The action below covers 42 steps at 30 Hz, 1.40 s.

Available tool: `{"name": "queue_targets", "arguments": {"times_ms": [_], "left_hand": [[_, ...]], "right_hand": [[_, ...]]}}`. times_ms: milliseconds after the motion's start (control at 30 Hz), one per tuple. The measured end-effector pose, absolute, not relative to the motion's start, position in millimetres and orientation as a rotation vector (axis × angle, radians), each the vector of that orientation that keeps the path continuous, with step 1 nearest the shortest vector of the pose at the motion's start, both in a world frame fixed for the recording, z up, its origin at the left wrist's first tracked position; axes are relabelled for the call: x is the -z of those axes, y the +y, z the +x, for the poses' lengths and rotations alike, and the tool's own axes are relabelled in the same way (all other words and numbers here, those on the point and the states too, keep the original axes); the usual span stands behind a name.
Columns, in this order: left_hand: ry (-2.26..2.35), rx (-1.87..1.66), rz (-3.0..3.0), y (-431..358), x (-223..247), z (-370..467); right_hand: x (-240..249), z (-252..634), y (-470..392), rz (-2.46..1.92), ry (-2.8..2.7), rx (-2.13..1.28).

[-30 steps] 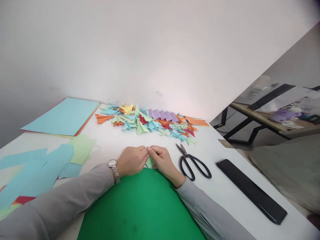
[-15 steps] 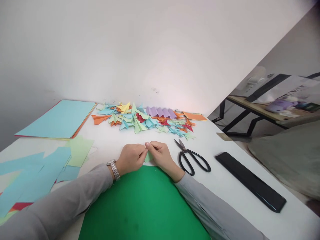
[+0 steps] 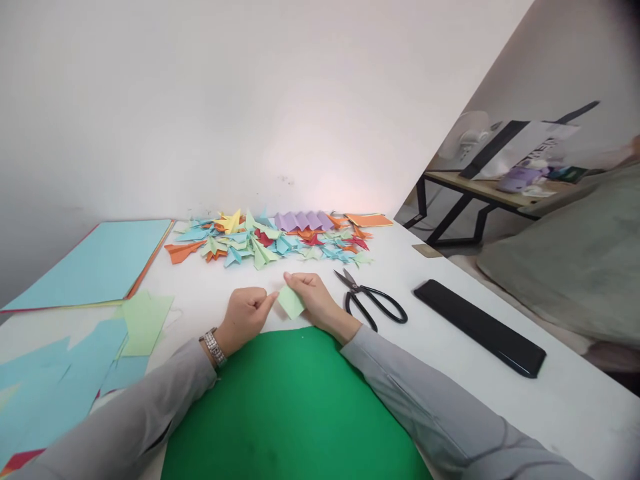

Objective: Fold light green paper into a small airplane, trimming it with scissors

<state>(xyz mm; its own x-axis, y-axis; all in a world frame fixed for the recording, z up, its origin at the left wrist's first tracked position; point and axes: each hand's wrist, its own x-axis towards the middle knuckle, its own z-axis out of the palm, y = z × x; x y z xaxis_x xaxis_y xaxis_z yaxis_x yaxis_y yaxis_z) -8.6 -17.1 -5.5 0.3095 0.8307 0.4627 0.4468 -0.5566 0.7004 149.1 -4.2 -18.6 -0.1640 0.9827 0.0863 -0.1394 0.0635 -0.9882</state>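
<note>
A small folded piece of pale green paper [image 3: 291, 303] hangs between my two hands above the table, its flat face toward me. My right hand [image 3: 314, 299] pinches it along the upper right side, thumb on top. My left hand [image 3: 245, 319] is closed, with thumb and forefinger tips at the paper's left corner. Black-handled scissors [image 3: 371, 293] lie just right of my right hand, blades slightly apart. Below my hands, a green sheet or board [image 3: 295, 407] lies under my forearms.
Many small folded paper planes [image 3: 263, 250] and a pleated purple paper [image 3: 304, 221] lie along the wall. Stacked coloured sheets [image 3: 100, 260] and loose cut paper [image 3: 65, 380] are at left. A long black case [image 3: 480, 327] lies right; beyond is another table [image 3: 480, 187].
My hands have moved slightly apart, and the green paper now shows flat between them instead of being mostly covered. The camera view has shifted a little to the right.
</note>
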Motion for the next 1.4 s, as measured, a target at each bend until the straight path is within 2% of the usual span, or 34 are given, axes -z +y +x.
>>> {"name": "queue_targets", "arguments": {"times_ms": [133,400,567,867,1133,1400], "left_hand": [[1.160,-1.109,1.839,-16,0,-13],[1.033,-0.802,1.884,-14,3,-10],[1.023,-0.803,1.780,-15,-1,-11],[0.918,-0.718,1.682,-11,3,-11],[0.857,-0.699,1.549,-11,3,-12],[0.837,-0.631,1.443,-9,4,-13]], "right_hand": [[19,152,-1,-0.952,-1.089,-1.421],[14,145,-11,-0.983,-1.445,-1.399],[15,147,-9,-1.015,-1.392,-1.383],[14,148,-14,-0.911,-1.635,-1.400],[7,148,-15,-1.020,-1.819,-1.259],[10,150,-15,-0.971,-1.746,-1.456]]}}
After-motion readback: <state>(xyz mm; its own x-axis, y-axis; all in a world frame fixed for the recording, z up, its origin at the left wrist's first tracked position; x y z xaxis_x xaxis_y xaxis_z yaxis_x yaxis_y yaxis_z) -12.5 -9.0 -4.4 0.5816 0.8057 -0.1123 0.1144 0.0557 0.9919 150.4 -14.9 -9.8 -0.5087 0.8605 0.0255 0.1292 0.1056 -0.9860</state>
